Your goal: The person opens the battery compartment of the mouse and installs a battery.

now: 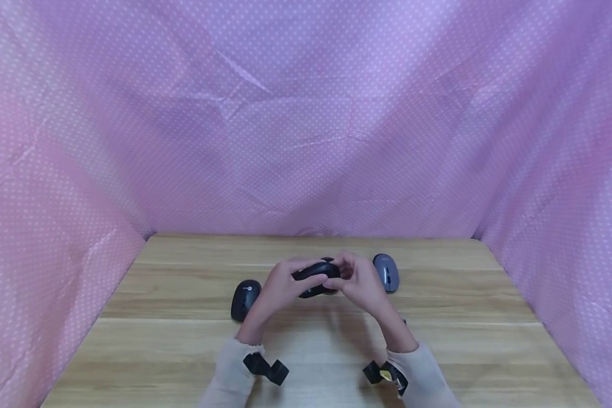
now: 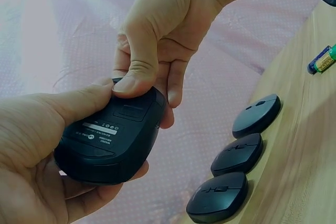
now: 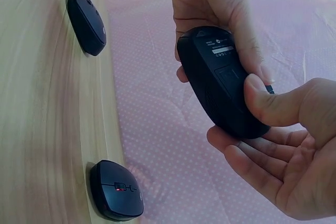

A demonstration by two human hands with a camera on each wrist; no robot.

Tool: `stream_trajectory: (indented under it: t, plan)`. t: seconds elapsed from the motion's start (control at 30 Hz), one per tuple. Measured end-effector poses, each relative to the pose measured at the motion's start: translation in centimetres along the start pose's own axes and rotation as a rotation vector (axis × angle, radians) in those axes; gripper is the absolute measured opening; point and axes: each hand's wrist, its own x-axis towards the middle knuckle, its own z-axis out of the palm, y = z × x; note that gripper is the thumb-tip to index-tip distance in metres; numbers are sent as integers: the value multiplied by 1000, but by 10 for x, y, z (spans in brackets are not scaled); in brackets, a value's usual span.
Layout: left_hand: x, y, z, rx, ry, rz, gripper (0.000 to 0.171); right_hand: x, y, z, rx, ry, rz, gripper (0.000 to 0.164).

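A black computer mouse (image 1: 320, 273) is held above the table between both hands, its labelled underside turned toward the wrist cameras. My left hand (image 1: 280, 286) grips one side of it, thumb along the underside's edge and fingers beneath. On the other end, my right hand (image 1: 359, 283) pinches the mouse, its thumb pressing the underside near the left thumb. In the right wrist view a rectangular panel outline shows on the underside of the mouse (image 3: 226, 77). The right fingertips are partly hidden behind the mouse in the left wrist view.
On the wooden table (image 1: 173, 351) a black mouse (image 1: 245, 300) lies left and a grey mouse (image 1: 386, 272) right. Another dark mouse (image 2: 237, 154) sits between others in the left wrist view. A blue-and-green battery (image 2: 324, 60) lies farther off. Pink dotted cloth (image 1: 306, 141) surrounds the table.
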Motion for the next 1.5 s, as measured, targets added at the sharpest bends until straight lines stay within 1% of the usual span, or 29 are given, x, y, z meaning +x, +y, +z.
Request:
stream_trajectory:
  t: [0.13,0.23,0.3,0.37,0.4,0.43,0.5,0.6,0.63,0.67,0.73,0.8,0.87,0.93,0.97,1.03,1.17,1.23,1.37,1.5]
  plan:
    - [-1,1,0,20,-2,-5,35,0,-1,0,-5,-2,19,19]
    - [-1,2,1,38,9,-6,34,0,0,0,-10,-3,17,18]
    - [-1,3,2,31,35,-26,34,1,1,1,-17,6,3,20]
    - [-1,3,3,-6,75,-68,34,1,1,2,-3,25,-17,27]
    - [0,3,4,-46,96,-92,35,1,2,4,19,32,-29,32]
    - [0,3,6,-113,110,-119,37,2,2,5,58,33,-45,37]
    - [0,3,8,-282,126,-176,40,2,4,9,155,34,-79,44]
    - [0,5,12,-518,108,-227,42,2,6,14,296,30,-114,48]
    - [-1,6,13,-564,92,-234,42,1,6,16,329,35,-124,47]
    - [-2,8,14,-585,76,-232,43,1,6,17,349,46,-132,46]
    - [-4,12,16,-589,32,-200,46,0,7,18,389,67,-159,44]
    - [-5,17,19,-581,-4,-148,51,0,8,18,433,82,-187,44]
    - [-5,21,21,-581,-22,-101,54,0,8,18,483,76,-212,44]
    - [-6,24,21,-588,-19,-75,54,-1,6,17,524,63,-215,44]
    - [-6,25,21,-588,-13,-73,53,-2,5,17,533,67,-208,43]
    - [-8,27,20,-558,0,-61,52,-4,1,16,544,86,-177,41]
    - [-9,32,22,-497,15,-48,52,-8,-2,16,546,167,-108,37]
    - [-9,33,23,-482,28,-48,52,-7,-2,16,558,180,-95,37]
    - [-9,34,22,-473,31,-55,52,-6,-1,15,575,162,-113,38]
    - [-10,32,18,-432,12,-72,55,-6,-1,10,522,126,-195,41]
